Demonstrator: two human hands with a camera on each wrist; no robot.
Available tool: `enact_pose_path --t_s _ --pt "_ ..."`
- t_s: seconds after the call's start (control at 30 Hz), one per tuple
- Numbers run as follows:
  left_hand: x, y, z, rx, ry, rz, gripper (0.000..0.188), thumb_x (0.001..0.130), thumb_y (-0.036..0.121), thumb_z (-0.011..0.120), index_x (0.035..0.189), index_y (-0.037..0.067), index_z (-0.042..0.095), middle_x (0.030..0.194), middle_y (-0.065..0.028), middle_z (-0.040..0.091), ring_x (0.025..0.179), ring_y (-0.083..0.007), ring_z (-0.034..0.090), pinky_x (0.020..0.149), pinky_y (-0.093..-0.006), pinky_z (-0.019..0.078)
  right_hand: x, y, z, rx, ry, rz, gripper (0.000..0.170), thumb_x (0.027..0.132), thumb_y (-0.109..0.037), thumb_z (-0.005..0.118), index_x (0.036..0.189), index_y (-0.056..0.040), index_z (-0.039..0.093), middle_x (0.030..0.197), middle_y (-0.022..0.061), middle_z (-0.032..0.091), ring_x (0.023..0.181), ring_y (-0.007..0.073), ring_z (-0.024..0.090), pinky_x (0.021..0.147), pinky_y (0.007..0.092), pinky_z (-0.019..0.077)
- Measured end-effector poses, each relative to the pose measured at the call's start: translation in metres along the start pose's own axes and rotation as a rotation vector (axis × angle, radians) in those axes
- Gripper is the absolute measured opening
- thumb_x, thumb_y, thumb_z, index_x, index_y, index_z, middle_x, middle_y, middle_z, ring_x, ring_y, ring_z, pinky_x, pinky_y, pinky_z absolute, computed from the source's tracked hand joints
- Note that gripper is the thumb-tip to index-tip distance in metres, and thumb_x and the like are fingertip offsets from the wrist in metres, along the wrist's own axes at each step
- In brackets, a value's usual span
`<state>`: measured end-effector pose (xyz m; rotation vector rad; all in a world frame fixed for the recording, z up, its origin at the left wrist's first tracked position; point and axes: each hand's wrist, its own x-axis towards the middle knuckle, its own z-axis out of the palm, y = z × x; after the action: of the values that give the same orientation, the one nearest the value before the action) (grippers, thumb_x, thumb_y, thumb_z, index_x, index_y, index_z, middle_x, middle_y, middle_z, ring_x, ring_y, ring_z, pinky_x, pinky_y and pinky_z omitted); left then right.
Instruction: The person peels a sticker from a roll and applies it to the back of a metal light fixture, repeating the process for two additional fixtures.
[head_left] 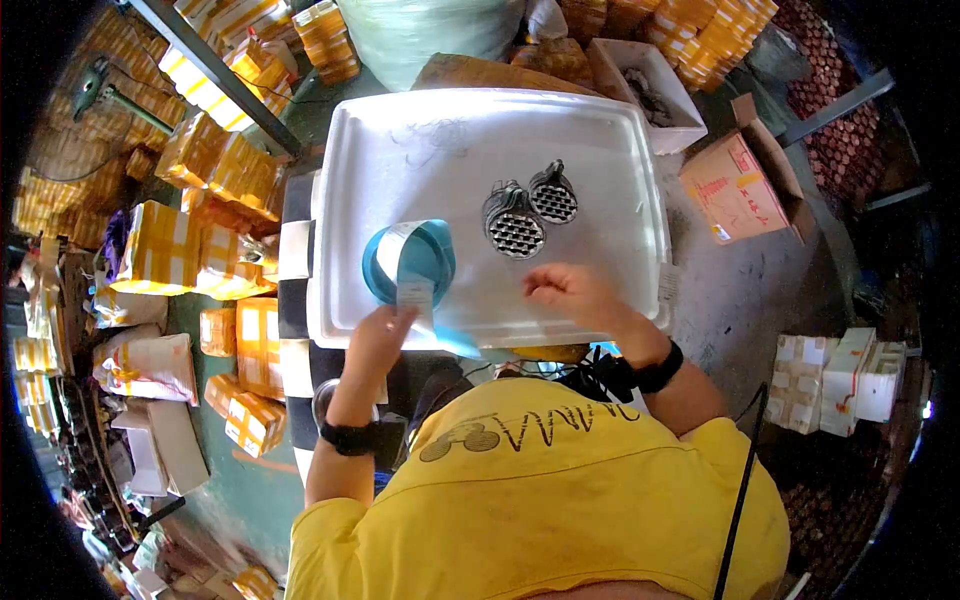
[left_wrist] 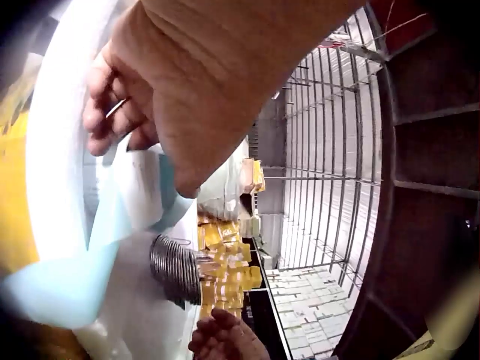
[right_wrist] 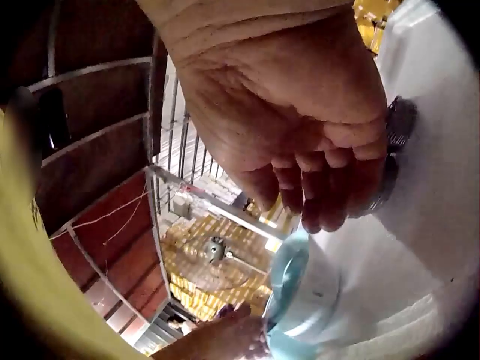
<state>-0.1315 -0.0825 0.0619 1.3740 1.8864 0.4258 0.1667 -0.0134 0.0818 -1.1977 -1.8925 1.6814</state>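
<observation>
My left hand (head_left: 378,340) pinches the near end of a white label strip (head_left: 413,293) with light blue backing. That strip comes off a blue roll (head_left: 376,268) lying on a white foam lid (head_left: 335,140); a loose blue tail (head_left: 457,342) hangs over the near edge. Two dark metal bundles stand beyond my right hand, a larger one (head_left: 517,236) and a smaller one (head_left: 555,203), with round perforated ends; the left wrist view shows stacked ridges (left_wrist: 174,268). Holding nothing, my right hand (head_left: 575,297) hovers over the lid's near right part, fingers loosely curled.
Taped yellow parcels (head_left: 165,245) are piled on the left. An open cardboard box (head_left: 740,190) and a white foam box (head_left: 660,100) sit at the back right, with white boxes (head_left: 840,380) lower right. A large pale sack (head_left: 430,40) stands behind the lid.
</observation>
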Motion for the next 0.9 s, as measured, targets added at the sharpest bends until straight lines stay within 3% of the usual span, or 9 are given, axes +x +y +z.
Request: enact_pose_path --t_s 0.07,0.17,0.3,0.43,0.57,0.67,0.8,0.83,0.9 --pt "-0.001 0.007 0.01 -0.04 -0.007 0.049 0.033 0.082 0.031 0.054 0.087 -0.002 0.059 0.08 -0.017 0.062 0.074 -0.0266 0.059 0.066 -0.0335 0.0444 0.005 -0.02 0.013 -0.1 -0.089 0.015 0.028 0.083 -0.012 0.052 0.107 0.0025 0.052 0.097 0.0089 0.059 0.086 0.0158 0.056 0.077 0.0262 0.0434" --pt "-0.001 -0.001 0.025 -0.423 0.018 0.13 0.029 0.082 0.026 0.056 0.088 -0.002 0.059 0.072 -0.0081 0.06 0.066 -0.016 0.053 0.061 -0.0276 0.0415 0.016 -0.032 0.033 -0.207 -0.184 0.035 0.034 0.082 -0.017 0.054 0.109 0.0023 0.051 0.101 0.0124 0.059 0.09 0.02 0.057 0.078 0.0294 0.0434" --pt "-0.015 0.027 0.007 -0.911 -0.197 0.119 0.027 0.084 0.023 0.056 0.09 -0.003 0.059 0.065 0.0036 0.045 0.06 -0.0079 0.037 0.059 -0.0214 0.0329 0.022 -0.052 0.055 -0.246 -0.196 -0.09 0.036 0.083 -0.022 0.055 0.109 0.002 0.051 0.101 0.0124 0.058 0.095 0.0204 0.054 0.081 0.0307 0.0415" --pt "-0.014 0.04 0.009 -1.019 -0.118 0.209 0.025 0.087 0.019 0.052 0.095 -0.004 0.057 0.075 -0.0013 0.052 0.068 -0.0087 0.044 0.065 -0.0231 0.0376 0.034 -0.037 0.073 -0.099 -0.058 -0.163 0.031 0.081 -0.023 0.057 0.1 0.0009 0.055 0.088 0.0157 0.061 0.08 0.0247 0.059 0.071 0.0328 0.0452" --pt "-0.014 0.051 -0.004 -1.336 -0.241 0.113 0.021 0.086 0.017 0.053 0.095 -0.001 0.059 0.086 -0.0053 0.06 0.079 -0.0119 0.053 0.071 -0.0261 0.0428 0.043 -0.049 0.063 0.436 -0.128 -0.033 0.019 0.083 -0.015 0.054 0.091 0.0012 0.056 0.074 0.0072 0.059 0.07 0.0095 0.054 0.064 0.0253 0.0445" --pt "-0.004 0.041 0.002 -1.278 -0.166 0.091 0.02 0.085 0.017 0.054 0.095 -0.001 0.058 0.086 -0.0049 0.06 0.079 -0.0111 0.054 0.071 -0.025 0.0431 0.047 -0.043 0.057 0.112 -0.044 -0.124 0.016 0.087 -0.012 0.048 0.096 0.0001 0.053 0.084 0.0021 0.056 0.076 0.006 0.049 0.068 0.0226 0.0414" --pt "0.009 0.03 0.009 -1.26 -0.214 0.15 0.031 0.086 0.026 0.052 0.105 0.0 0.054 0.097 -0.0069 0.058 0.087 -0.0143 0.054 0.076 -0.0281 0.0437 0.049 -0.044 0.061 0.058 0.05 -0.173 0.017 0.086 -0.011 0.048 0.099 -0.0003 0.053 0.083 0.0017 0.055 0.075 0.0074 0.049 0.067 0.0234 0.0423" --pt "0.01 0.035 0.005 -1.466 -0.513 0.163 0.05 0.088 0.042 0.041 0.117 0.0 0.045 0.108 -0.0098 0.054 0.098 -0.0194 0.052 0.084 -0.0329 0.04 0.053 -0.04 0.064 0.005 0.069 -0.181 0.018 0.086 -0.011 0.049 0.1 -0.0003 0.053 0.083 0.0015 0.055 0.075 0.0078 0.049 0.068 0.0234 0.0424" --pt "0.014 0.039 -0.001 -1.499 -0.669 0.106 0.065 0.085 0.055 0.033 0.125 0.004 0.037 0.121 -0.0106 0.046 0.111 -0.0237 0.042 0.092 -0.0392 0.032 0.05 -0.051 0.067 0.028 0.031 -0.07 0.021 0.085 -0.01 0.05 0.103 -0.0003 0.052 0.086 0.0011 0.055 0.079 0.0092 0.049 0.071 0.0243 0.0423"
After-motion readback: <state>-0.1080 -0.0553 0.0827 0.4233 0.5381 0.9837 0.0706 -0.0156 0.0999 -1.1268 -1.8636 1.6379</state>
